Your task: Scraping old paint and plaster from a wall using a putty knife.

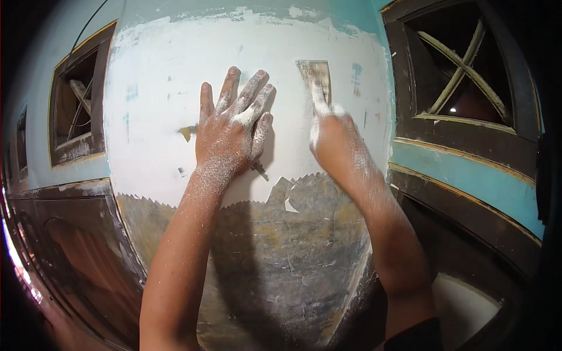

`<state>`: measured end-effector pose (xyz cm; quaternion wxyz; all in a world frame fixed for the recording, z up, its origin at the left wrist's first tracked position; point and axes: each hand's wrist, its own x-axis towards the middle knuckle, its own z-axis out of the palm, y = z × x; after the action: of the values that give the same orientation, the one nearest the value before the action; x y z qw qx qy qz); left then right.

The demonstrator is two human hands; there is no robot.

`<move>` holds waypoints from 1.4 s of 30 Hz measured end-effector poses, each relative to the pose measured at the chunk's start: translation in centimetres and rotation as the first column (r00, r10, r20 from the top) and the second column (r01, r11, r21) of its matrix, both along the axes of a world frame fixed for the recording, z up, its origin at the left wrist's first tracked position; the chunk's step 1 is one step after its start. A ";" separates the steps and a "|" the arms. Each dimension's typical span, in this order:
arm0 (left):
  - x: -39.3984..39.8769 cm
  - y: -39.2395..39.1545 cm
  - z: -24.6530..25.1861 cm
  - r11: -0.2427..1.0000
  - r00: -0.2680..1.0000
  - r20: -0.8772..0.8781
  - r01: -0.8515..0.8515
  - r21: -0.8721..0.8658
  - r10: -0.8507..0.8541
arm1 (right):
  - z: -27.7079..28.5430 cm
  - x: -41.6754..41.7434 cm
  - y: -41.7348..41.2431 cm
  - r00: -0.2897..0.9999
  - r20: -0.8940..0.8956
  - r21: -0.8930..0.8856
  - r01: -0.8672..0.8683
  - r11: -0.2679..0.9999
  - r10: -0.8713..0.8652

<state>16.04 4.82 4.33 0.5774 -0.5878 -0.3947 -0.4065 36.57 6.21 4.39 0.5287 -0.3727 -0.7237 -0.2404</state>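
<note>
My left hand (232, 125) lies with spread fingers against the white-coated wall (153, 87), coated in pale dust. My right hand (336, 134) grips a putty knife (321, 77), its wide blade up against the same white surface and the forefinger stretched along it. The knife's handle is hidden in the fist. Below both wrists the white layer ends in a jagged edge, and a grey-brown bare wall patch (298, 254) shows beneath. A small brown spot (189, 131) shows through the white beside my left hand.
A dark wooden frame (465, 125) with crossed wooden bars is at the upper right, and a smaller framed opening (77, 105) at the left. Below the latter is a dark wooden door (74, 245). Turquoise paint (465, 184) borders the white area. A thin cable (90, 22) hangs at the upper left.
</note>
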 end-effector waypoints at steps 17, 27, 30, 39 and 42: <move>3.5 -3.4 2.1 0.965 0.964 0.045 0.262 -0.015 -0.261 | 0.7 -1.3 -0.2 0.401 -0.375 -0.083 -0.912 0.401 0.836; 3.5 -6.0 1.2 0.695 0.621 0.651 0.692 -0.195 -0.437 | -1.7 -3.0 -2.7 0.591 -0.138 -0.127 -0.806 0.578 0.795; 1.1 -6.6 0.1 0.814 0.688 0.623 0.564 -0.137 -0.372 | -1.2 -2.7 -1.9 0.781 0.097 0.073 -0.624 0.778 0.617; -6.3 -8.6 -5.0 0.976 0.813 0.549 -0.103 -0.189 0.192 | 0.7 -5.4 0.9 0.967 0.255 0.495 -0.124 0.860 -0.008; -7.7 -8.7 -6.7 0.974 0.789 0.580 -0.108 -0.198 0.205 | 1.1 -7.5 1.9 0.973 0.204 0.440 0.007 0.898 -0.107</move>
<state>8.35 -3.85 -2.40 0.4084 -0.4382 -0.6337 -0.4895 29.10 8.07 5.44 0.5067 -0.2367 -0.6948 -0.4522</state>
